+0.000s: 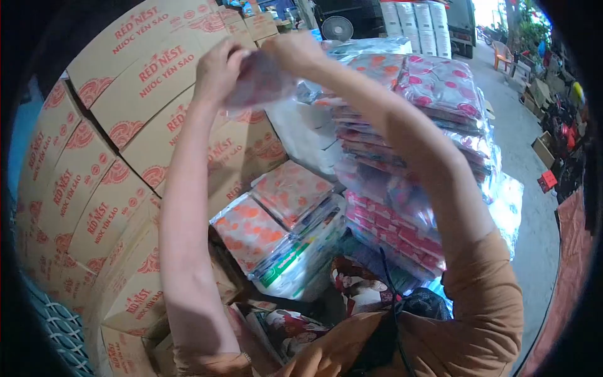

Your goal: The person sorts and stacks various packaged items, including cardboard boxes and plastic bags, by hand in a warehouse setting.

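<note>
Plastic packet, patterned and blurred, hangs in mid-air between the 2 hands, in front of the stacked RED NEST cartons. From my remote post I see the left hand with its fingers curled in on the packet's left edge. I see the right hand mostly closed at the packet's upper right; blur at the fingertips means I cannot tell how tight its grip is. Lower down, I have 2 orange-patterned packets side by side on top of a low pile. To the right, partly behind the right forearm, I see a tall stack of wrapped packets, with pink-dotted packets on top. Farther back I make out a round fan and an orange chair.
</note>
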Demonstrator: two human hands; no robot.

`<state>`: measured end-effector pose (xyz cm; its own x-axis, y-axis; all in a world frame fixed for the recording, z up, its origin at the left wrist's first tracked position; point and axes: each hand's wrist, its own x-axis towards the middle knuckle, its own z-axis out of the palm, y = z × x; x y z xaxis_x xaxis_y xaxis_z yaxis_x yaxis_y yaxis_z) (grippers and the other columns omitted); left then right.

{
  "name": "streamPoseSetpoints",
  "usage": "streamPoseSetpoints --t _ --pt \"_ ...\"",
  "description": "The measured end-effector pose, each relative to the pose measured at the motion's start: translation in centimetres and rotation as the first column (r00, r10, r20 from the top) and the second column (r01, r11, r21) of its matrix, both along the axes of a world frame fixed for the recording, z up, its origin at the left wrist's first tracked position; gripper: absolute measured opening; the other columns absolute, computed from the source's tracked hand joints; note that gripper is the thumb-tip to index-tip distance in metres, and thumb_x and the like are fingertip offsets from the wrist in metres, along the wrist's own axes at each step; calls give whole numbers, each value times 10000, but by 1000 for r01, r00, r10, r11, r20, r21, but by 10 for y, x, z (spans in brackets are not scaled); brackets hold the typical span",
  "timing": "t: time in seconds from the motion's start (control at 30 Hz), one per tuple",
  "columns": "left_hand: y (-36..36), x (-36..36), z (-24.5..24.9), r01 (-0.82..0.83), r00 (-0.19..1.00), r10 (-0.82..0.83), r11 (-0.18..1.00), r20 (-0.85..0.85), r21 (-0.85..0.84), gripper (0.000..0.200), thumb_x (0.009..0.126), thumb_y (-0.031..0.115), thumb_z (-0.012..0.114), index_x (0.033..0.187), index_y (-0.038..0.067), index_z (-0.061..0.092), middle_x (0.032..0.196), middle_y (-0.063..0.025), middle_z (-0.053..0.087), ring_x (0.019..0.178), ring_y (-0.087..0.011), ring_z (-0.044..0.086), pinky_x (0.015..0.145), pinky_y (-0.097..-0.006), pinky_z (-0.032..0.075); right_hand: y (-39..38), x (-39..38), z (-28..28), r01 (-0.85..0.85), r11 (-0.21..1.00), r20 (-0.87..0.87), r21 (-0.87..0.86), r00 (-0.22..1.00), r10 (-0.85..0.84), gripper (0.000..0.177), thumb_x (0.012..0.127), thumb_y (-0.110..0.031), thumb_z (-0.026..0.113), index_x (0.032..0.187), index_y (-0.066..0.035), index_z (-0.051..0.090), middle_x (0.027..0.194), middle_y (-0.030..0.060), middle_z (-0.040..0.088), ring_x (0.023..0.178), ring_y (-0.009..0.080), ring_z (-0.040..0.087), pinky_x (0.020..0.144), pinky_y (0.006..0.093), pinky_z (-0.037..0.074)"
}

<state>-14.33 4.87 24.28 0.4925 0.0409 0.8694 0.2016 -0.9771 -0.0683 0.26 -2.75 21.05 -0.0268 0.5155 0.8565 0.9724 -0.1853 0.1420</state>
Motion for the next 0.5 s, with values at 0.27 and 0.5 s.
streamPoseSetpoints --t 0.27,0.5 --pt "-37 106 -55 255 933 -282 956 221 143 51 758 136 511 800 121 535 809 -25 565 819 -213 540 716 -375 377 -73 71 -32 160 941 274 299 930 -245 266 738 -139 484 999 -173 521 978 73 555 947 202 509 803 380 328" --pt "-26 148 -156 5 994 -6 1000 -113 -13 148 721 76 548 849 150 537 811 -86 557 810 -243 550 671 -386 421 -69 82 -118 570 772 289 -280 817 -499 238 738 -198 476 911 -65 571 887 83 583 845 238 543 678 375 364"
